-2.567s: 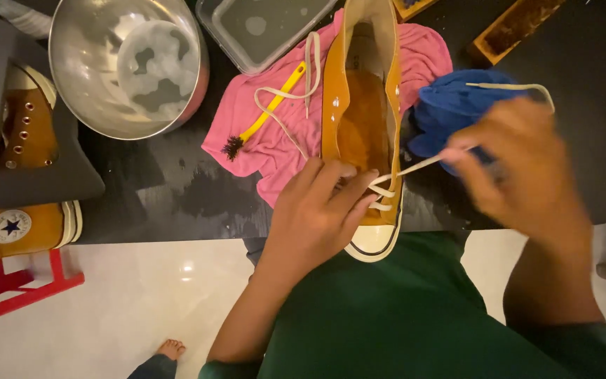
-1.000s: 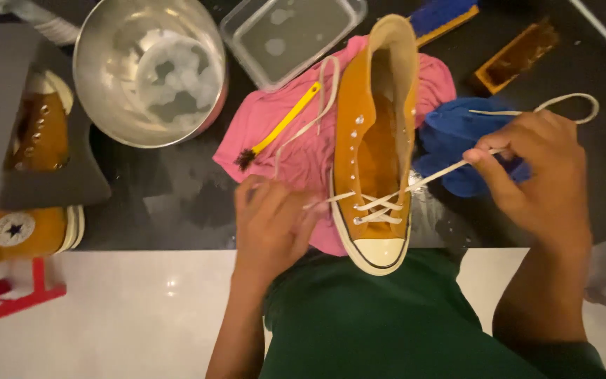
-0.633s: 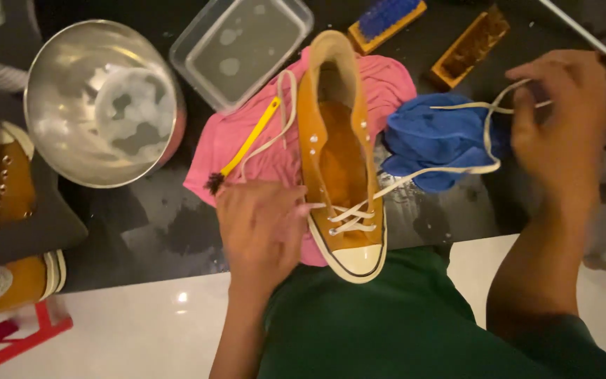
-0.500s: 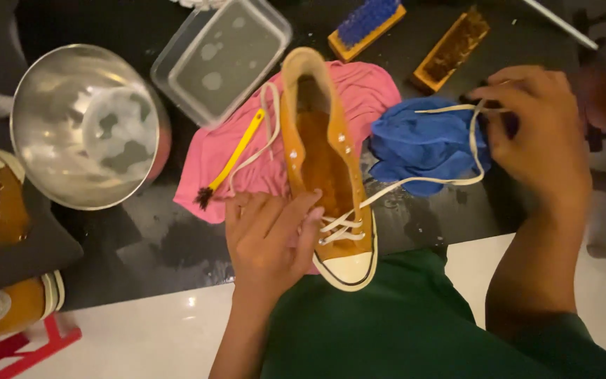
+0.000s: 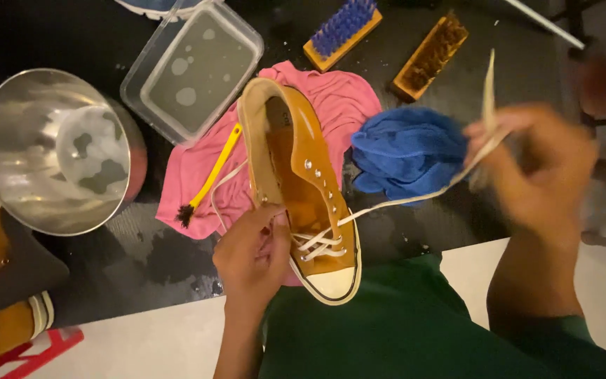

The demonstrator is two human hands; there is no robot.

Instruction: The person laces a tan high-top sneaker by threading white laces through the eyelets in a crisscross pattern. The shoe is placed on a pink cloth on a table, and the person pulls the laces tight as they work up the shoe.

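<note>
A mustard-yellow canvas sneaker (image 5: 296, 175) with a white toe cap lies on a pink cloth (image 5: 338, 105), toe toward me. My left hand (image 5: 250, 256) grips the sneaker's left side near the lower eyelets. My right hand (image 5: 538, 168), blurred, pinches a cream shoelace (image 5: 415, 198) that runs taut from the lowest eyelets up to the right, over a crumpled blue cloth (image 5: 408, 151). The lace's other end trails left across the pink cloth.
A steel bowl (image 5: 50, 151) with foamy water sits at left, beside a clear plastic tub (image 5: 191, 70). A yellow-handled small brush (image 5: 212, 175) lies on the pink cloth. A blue-bristled brush (image 5: 341, 31) and a brown brush (image 5: 429, 56) lie at the back. Another yellow sneaker (image 5: 1, 330) is at the lower left.
My right hand has pulled the lace farther out to the right and upward. My left hand stayed on the sneaker's side. The view shifted, so everything sits lower in frame.
</note>
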